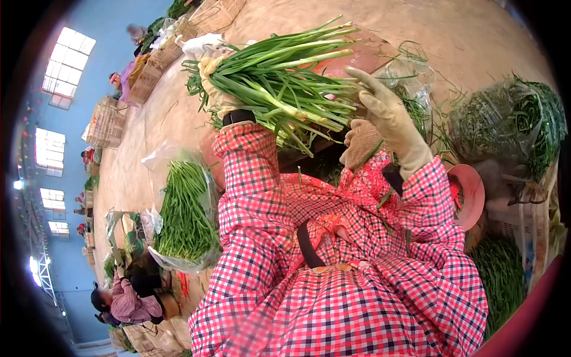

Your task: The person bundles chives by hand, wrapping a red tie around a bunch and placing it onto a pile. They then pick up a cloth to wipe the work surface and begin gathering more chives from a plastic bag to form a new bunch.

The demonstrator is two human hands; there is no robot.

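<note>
Left hand (215, 89) (gloved) — grip clenched round scallion bunch (285, 83). Right hand (389, 119) at bunch's 3 o'clock — grip released, fingers touching stalks. Bagged greens (187, 208) approx. 8 o'clock.

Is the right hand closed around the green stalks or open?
Open. The right hand lies flat, fingers straight, against the green stalks; the left hand grips them.

**A produce-sorting hall**

High blue walls (113, 35) with bright grid-paned windows (68, 65) enclose a wide bare concrete floor (464, 35). Woven wicker baskets (107, 122) line its edge. Clear plastic bags of cut green stalks (187, 208) and a bunch of long green scallions (279, 83) lie about, and other seated workers (128, 300) sort greens nearby.
</note>
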